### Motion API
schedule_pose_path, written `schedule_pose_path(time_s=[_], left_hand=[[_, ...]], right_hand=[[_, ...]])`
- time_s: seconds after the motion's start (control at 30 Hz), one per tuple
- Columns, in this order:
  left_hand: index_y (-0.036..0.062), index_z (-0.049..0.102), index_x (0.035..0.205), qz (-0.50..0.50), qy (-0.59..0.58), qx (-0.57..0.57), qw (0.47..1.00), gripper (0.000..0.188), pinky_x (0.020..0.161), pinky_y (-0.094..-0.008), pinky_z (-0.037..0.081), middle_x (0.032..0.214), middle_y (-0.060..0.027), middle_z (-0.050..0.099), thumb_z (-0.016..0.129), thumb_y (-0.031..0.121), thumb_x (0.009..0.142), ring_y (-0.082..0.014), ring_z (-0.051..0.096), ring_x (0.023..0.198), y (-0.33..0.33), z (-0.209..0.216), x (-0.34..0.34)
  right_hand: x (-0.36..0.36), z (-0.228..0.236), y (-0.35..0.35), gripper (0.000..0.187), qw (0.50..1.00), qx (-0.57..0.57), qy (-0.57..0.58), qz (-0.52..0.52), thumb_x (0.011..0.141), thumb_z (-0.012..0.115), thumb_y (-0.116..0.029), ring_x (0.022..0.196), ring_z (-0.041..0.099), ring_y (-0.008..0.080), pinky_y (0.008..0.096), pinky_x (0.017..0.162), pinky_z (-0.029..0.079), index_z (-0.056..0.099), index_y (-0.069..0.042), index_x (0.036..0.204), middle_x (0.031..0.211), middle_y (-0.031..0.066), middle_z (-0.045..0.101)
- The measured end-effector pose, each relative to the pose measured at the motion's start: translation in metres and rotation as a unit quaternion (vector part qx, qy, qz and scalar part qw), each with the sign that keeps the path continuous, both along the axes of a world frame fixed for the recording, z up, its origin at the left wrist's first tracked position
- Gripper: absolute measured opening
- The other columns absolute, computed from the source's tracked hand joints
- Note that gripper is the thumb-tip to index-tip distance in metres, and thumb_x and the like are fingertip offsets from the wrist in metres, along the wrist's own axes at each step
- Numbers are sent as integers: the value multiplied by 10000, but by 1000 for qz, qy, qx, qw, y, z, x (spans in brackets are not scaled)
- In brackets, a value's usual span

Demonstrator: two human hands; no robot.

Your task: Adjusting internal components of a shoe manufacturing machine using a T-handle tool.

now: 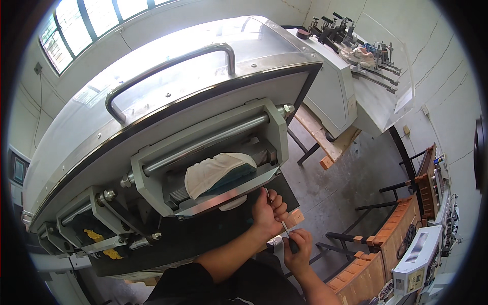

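Note:
My right hand (300, 249) grips the dark handle of a thin screwdriver (285, 229), whose metal shaft slants up and left. Higher along that shaft, my left hand (268, 212) is closed around it with thumb and fingers. The shaft's upper end reaches toward the right end of a flat metal bar (229, 192); whether it touches a screw is too small to tell. The bar runs along the front of a grey clamp frame (152, 192) on the machine. Inside the frame sits a folded white cloth piece (216, 170), with a dark teal surface below it.
Above the frame rises a clear cover with a bent metal handle (173, 68). Further left is a second clamp unit with yellow material (94, 235). Another machine with several clamps (351, 40) stands back right. Wooden benches (366, 269) and a grey box (417, 259) line the right.

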State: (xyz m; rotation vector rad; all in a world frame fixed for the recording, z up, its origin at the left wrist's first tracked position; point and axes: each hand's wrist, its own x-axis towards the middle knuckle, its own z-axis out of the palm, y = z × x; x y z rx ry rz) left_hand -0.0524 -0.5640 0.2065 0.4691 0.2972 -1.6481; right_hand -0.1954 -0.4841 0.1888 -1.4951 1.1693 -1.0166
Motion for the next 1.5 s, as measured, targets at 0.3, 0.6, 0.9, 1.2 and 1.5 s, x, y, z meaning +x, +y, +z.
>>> schedule_pose_path(time_s=[0.3,0.6,0.9,1.2,1.5], left_hand=[[160,358,669,15,5,-3,1000,404,399,-235,152,546,45,221,336,473,924,-80,178,445,-3,-3,-6],[160,366,674,11,-5,-24,1000,403,406,-231,162,547,47,221,329,476,922,-78,183,450,-1,-6,-3],[162,369,682,2,32,28,999,363,394,-239,166,543,42,217,294,407,939,-87,177,440,-5,2,-1],[168,355,660,-1,21,28,999,362,397,-236,164,537,47,206,284,387,938,-83,176,440,-6,-3,-2],[169,356,653,2,18,35,999,348,395,-237,167,525,49,197,315,376,929,-83,179,435,-8,-2,-4]], right_hand=[[10,8,18,985,775,427,-454,104,662,386,-803,1128,442,313,418,892,379,327,-59,1305,1256,165,423],[0,15,4,630,796,462,-391,6,834,539,-482,943,539,267,390,852,396,376,-65,1277,1089,90,529],[-7,26,-26,587,900,-263,346,25,618,674,-46,1099,425,353,430,941,313,507,-75,1180,1125,147,493],[-23,12,3,860,791,409,-425,162,759,689,-310,1129,467,288,400,920,386,149,-81,1389,1286,137,423],[-12,8,-1,482,957,243,-160,5,857,557,-152,935,544,246,375,847,425,360,-60,1288,1080,107,510]])
